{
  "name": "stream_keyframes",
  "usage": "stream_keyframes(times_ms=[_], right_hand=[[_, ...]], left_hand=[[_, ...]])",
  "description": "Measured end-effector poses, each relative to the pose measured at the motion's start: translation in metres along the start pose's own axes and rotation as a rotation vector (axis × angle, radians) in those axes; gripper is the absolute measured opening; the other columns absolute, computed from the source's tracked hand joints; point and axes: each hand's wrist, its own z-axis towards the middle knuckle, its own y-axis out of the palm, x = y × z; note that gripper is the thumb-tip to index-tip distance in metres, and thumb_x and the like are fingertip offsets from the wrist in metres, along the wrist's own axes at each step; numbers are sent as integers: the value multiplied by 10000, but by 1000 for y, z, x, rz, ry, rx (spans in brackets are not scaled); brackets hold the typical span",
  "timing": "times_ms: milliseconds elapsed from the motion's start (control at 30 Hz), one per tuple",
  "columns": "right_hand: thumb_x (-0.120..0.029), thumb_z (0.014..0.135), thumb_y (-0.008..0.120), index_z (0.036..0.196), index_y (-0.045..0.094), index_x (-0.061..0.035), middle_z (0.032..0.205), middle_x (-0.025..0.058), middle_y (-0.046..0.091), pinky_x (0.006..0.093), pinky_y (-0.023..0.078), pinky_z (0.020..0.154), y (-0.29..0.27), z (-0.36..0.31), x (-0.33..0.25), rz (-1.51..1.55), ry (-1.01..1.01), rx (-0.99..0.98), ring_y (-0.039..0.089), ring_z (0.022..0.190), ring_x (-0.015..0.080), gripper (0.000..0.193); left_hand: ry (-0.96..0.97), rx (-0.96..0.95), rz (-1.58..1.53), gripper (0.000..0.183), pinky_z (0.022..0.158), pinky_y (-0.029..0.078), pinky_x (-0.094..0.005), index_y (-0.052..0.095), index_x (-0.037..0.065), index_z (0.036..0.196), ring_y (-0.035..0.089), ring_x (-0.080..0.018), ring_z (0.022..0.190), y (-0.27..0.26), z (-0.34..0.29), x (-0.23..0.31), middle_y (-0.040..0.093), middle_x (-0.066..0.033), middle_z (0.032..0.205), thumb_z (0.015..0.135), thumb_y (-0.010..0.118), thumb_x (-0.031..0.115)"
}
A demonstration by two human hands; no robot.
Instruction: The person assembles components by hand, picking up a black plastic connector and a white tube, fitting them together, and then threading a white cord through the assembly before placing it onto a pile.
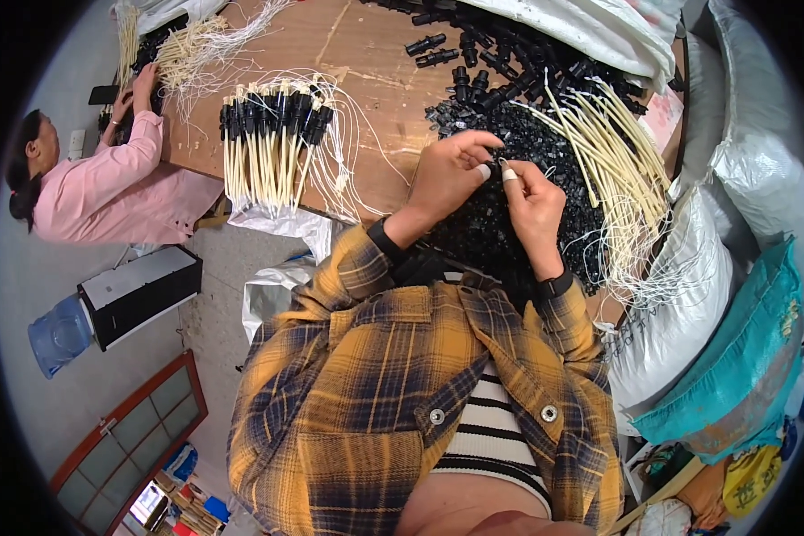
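Observation:
My left hand (451,183) and my right hand (534,210) meet over a heap of small black plastic pieces (473,223). White tape wraps a digit on each hand. The right fingers pinch a tiny item, with a bit of pale thread showing at the tips; its kind is too small to tell. Thumb and forefinger of the left hand close in beside it, and whatever they hold is hidden. To the right lies a loose bundle of cream rods (612,152) with white cords. Left of my hands, cream rods with black connectors (277,125) lie in a row.
Larger black connectors (509,67) are piled at the back beside a white sack (598,36). Full white sacks (670,304) and a teal sack (741,357) crowd the right side. At the far left, a person in pink (116,188) works by more cream rods (192,49).

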Motion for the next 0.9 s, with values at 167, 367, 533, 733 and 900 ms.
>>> stream_keyframes(times_ms=[167,367,533,733,900], right_hand=[[-68,842,658,947,681,-48,663,86,614,268,426,497,5,0,2,-256,-419,150,550,521,137,109],[-69,820,684,946,673,-40,636,71,591,255,414,489,1,-5,-10,-174,-334,77,523,513,127,130],[-108,802,727,932,677,-50,579,17,492,235,368,468,-7,-2,-13,-131,-159,-18,414,496,80,151],[-61,866,674,1060,669,4,629,-128,441,169,251,491,-29,7,-18,522,420,-331,316,547,-17,205],[-2,884,627,1073,663,19,652,-127,441,152,278,528,-35,4,-11,463,227,-290,340,576,-26,193]], left_hand=[[-139,-23,-45,212,663,463,-166,686,3,959,564,-30,731,0,-2,-4,622,11,840,777,627,-88],[59,105,155,129,582,478,-221,699,39,776,592,-109,633,-3,1,0,621,-36,750,677,659,-34],[118,88,289,127,615,467,-210,677,15,776,574,-87,700,-13,3,-1,629,-47,857,677,660,-61],[488,-148,499,341,686,520,-298,669,54,979,650,-231,794,-19,11,9,672,-93,944,645,694,-9],[178,-446,498,405,725,525,-334,638,78,1112,657,-254,846,-31,10,7,673,-96,995,710,689,65]])
